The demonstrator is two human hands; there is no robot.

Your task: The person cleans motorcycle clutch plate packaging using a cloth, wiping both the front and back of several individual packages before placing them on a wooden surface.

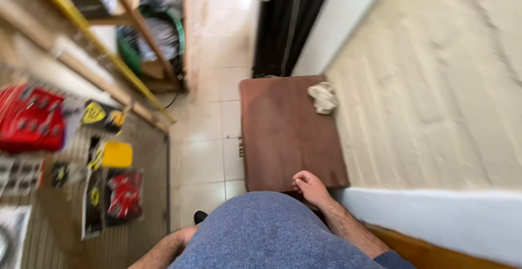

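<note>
From the head camera, looking straight down: the right hand (310, 186) rests loosely curled at the near edge of a brown wooden board (288, 133), fingers bent together and gripping nothing. The board lies flat beside the textured cream wall (435, 84), with a crumpled whitish rag (323, 97) on its far right corner. The left hand (185, 235) is mostly hidden behind the grey-blue shirt (266, 231); I cannot tell whether it is apart or closed. Left, blurred red and yellow packaged items (117, 155) hang on a display panel above the tiled floor (209, 133).
</note>
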